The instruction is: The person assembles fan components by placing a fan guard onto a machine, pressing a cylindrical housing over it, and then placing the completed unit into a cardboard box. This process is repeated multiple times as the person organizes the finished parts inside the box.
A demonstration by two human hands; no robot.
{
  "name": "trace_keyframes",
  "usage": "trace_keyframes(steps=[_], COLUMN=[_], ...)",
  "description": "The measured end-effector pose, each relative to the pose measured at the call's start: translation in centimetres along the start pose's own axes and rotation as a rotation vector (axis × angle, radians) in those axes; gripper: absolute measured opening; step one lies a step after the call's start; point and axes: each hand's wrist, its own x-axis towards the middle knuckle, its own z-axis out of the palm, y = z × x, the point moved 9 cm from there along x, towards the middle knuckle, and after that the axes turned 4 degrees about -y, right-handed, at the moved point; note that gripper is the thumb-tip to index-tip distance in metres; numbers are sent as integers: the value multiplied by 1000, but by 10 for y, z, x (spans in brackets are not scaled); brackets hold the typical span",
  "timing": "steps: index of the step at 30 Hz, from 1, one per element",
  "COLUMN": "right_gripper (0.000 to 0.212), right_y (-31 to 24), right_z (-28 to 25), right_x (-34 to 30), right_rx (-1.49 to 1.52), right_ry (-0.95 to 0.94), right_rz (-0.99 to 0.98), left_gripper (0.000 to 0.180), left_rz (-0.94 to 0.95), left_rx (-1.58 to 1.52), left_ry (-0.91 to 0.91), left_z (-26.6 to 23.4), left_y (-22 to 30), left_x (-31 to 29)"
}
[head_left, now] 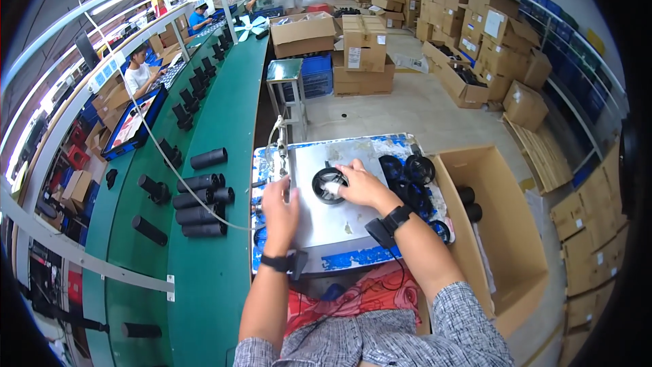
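Observation:
A black round ring-shaped part (316,187) lies on the metal plate (316,224) of the small worktable. Something whitish shows in its middle. My right hand (363,185) grips the part's right side, fingers curled over the rim. My left hand (280,209) is raised at the plate's left edge, thumb apart from the fingers and nothing visible between them. Just beyond its fingertips stands a slim metal tool with a hose (282,146), apart from the hand as far as I can see. More black round parts (413,187) are heaped at the plate's right.
On the left runs a green conveyor (234,105) bearing black cylinders (200,217) and upright black parts. An open cardboard box (513,245) stands right of the worktable, dark cylinders inside. Ahead are a stool (285,70) and stacked cartons (363,44). People sit beyond the conveyor.

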Motion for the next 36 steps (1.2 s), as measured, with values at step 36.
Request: trace_keyframes(steps=[36], right_gripper=[41], right_y=[-11], right_z=[-1], right_x=[15], right_rx=[-24], right_ry=[83], right_rz=[-6], left_gripper=[17], left_rz=[413], left_rx=[248], left_ry=[-507], left_z=[58], left_y=[60], left_x=[-18])
